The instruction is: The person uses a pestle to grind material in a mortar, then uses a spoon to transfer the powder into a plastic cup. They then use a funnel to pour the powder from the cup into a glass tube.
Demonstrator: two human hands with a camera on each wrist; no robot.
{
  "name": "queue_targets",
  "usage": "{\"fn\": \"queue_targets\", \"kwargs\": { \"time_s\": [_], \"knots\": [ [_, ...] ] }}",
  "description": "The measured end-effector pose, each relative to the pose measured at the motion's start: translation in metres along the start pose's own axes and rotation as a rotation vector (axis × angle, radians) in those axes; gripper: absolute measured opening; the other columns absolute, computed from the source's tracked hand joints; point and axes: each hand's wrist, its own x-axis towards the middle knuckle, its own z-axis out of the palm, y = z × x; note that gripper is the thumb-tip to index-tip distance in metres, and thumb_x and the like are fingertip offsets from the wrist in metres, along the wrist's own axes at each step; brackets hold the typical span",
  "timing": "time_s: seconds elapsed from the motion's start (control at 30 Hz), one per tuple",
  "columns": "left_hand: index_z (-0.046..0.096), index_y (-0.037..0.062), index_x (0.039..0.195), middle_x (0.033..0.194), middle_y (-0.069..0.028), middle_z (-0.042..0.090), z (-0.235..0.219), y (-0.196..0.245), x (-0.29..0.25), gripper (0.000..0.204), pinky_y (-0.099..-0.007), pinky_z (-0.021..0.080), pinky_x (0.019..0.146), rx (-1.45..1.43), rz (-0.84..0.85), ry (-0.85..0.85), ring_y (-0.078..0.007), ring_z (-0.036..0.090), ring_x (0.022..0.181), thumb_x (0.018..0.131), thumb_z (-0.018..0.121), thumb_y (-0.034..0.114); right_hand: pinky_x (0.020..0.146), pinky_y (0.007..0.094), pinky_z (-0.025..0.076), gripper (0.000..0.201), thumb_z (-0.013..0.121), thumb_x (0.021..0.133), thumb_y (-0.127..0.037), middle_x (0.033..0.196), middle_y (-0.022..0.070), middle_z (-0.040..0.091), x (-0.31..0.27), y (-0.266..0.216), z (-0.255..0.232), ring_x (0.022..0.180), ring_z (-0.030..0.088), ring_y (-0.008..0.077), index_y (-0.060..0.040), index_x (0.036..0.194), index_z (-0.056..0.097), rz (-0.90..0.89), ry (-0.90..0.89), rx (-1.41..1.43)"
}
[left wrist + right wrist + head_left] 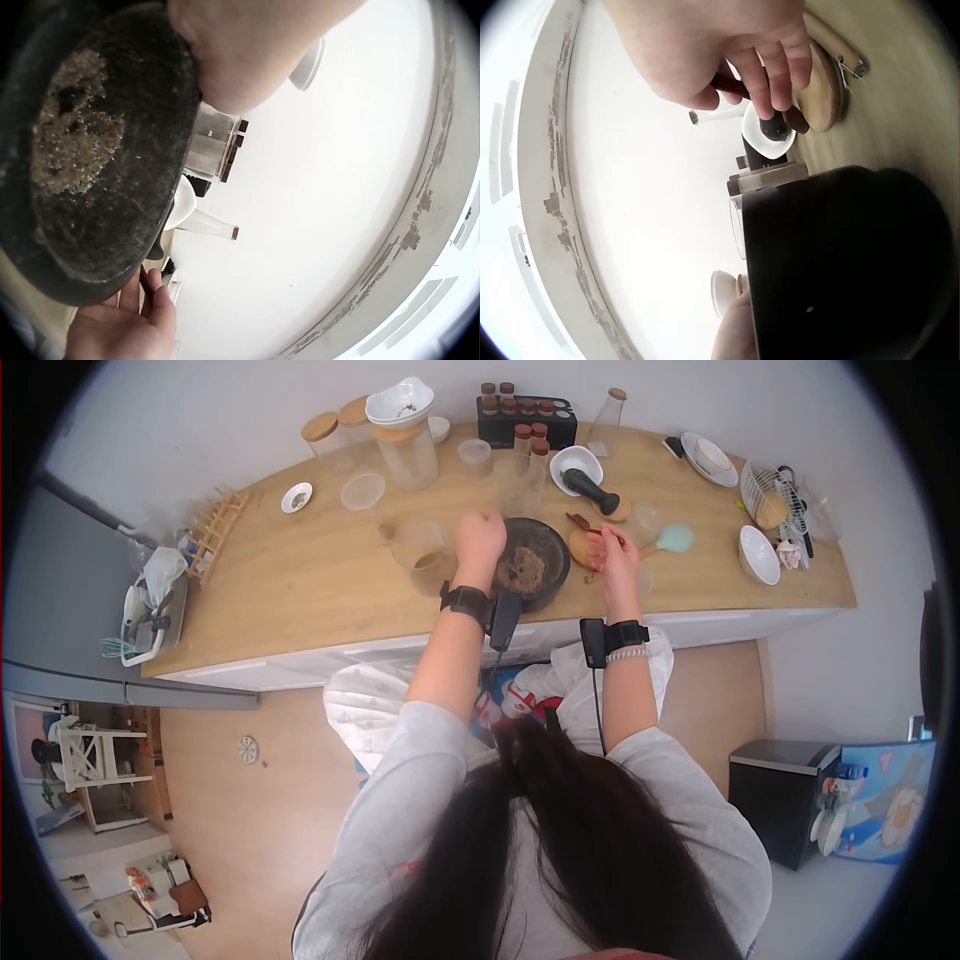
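Observation:
The left hand point(480, 540) grips a black pan point(548, 592) at its left side; what part the fingers hold is hidden. In the left wrist view, the pan point(142, 202) tilts, with greyish-brown, crumbly matter point(90, 142) inside. To the right of the pan, the right hand point(614, 560) pinches a small dark-brown wooden utensil point(578, 521). The right wrist view shows this utensil point(796, 120) passing between the thumb and bent fingers of the right hand point(727, 52), its end beyond the fingertips. The pan's dark outside point(840, 262) fills the lower right there.
Behind stand capped glass tubes point(538, 465), a black spice rack point(527, 428) and a white bowl point(575, 460) with a black pestle point(592, 490). Lidded jars point(408, 458) are at back left. A wooden piece point(580, 548) and pale-green spatula point(675, 538) lie near the right hand.

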Motion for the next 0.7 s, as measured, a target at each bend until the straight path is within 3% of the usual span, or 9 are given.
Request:
{"fn": "queue_targets", "kwargs": {
  "time_s": [0.07,0.17,0.27,0.37,0.47,0.57,0.7],
  "knots": [
    [0.062,-0.0088,0.081,0.081,-0.0293,0.059,-0.001,0.001,-0.001,0.036,-0.0427,0.046,0.074,-0.013,0.000,-0.001,-0.0417,0.059,0.082,0.078,0.050,0.025,0.050,0.0216,0.041,0.022,0.054,0.087,-0.022,0.082,0.0055,0.063,0.009,0.002,-0.004,0.057,0.054,0.0086,-0.0066,0.102,0.058,0.003,-0.080,-0.188],
    [0.062,-0.0089,0.080,0.081,-0.0295,0.059,-0.002,0.002,-0.002,0.036,-0.0428,0.046,0.073,-0.004,0.002,-0.013,-0.0419,0.059,0.082,0.078,0.051,0.025,0.049,0.0213,0.039,0.022,0.056,0.086,-0.021,0.071,0.0017,0.059,0.022,0.010,-0.009,0.056,0.051,0.0078,-0.0064,0.102,0.059,-0.130,-0.273,-0.438],
    [0.062,-0.0089,0.079,0.080,-0.0298,0.059,-0.004,0.004,-0.003,0.036,-0.0431,0.046,0.072,0.012,0.010,-0.016,-0.0422,0.059,0.081,0.078,0.051,0.025,0.050,0.0288,0.040,0.027,0.061,0.081,-0.024,0.059,0.0033,0.055,0.020,-0.014,-0.014,0.055,0.053,0.0153,-0.0047,0.099,0.059,-0.234,-0.372,-0.828],
    [0.062,-0.0088,0.079,0.080,-0.0303,0.059,0.001,0.001,0.001,0.036,-0.0436,0.046,0.073,0.032,0.014,-0.006,-0.0425,0.059,0.082,0.078,0.050,0.025,0.056,0.0333,0.044,0.030,0.063,0.076,-0.024,0.071,0.0095,0.057,0.036,-0.035,-0.016,0.061,0.057,0.0224,-0.0053,0.100,0.058,-0.302,-0.342,-1.082],
    [0.062,-0.0086,0.080,0.081,-0.0307,0.058,0.004,0.000,0.004,0.037,-0.0443,0.046,0.074,0.073,0.006,-0.015,-0.0431,0.058,0.083,0.078,0.049,0.026,0.067,0.0358,0.047,0.034,0.063,0.075,-0.024,0.088,0.0143,0.058,0.062,-0.041,-0.012,0.077,0.058,0.0274,-0.0039,0.101,0.055,-0.608,-0.131,-1.067],
    [0.062,-0.0081,0.081,0.083,-0.0307,0.058,-0.003,0.009,-0.005,0.037,-0.0449,0.046,0.075,0.105,0.002,-0.017,-0.0433,0.058,0.084,0.078,0.047,0.026,0.075,0.0384,0.048,0.033,0.061,0.076,-0.023,0.100,0.0170,0.055,0.075,-0.048,-0.002,0.092,0.056,0.0304,-0.0029,0.101,0.052,-0.604,-0.076,-1.433],
    [0.063,-0.0074,0.082,0.083,-0.0303,0.058,-0.003,0.010,-0.004,0.038,-0.0456,0.046,0.076,0.143,0.002,-0.011,-0.0432,0.058,0.084,0.078,0.046,0.026,0.077,0.0403,0.048,0.031,0.060,0.077,-0.020,0.100,0.0157,0.057,0.094,-0.035,0.009,0.096,0.055,0.0313,-0.0035,0.100,0.051,-0.588,-0.123,-1.676]
  ]
}}
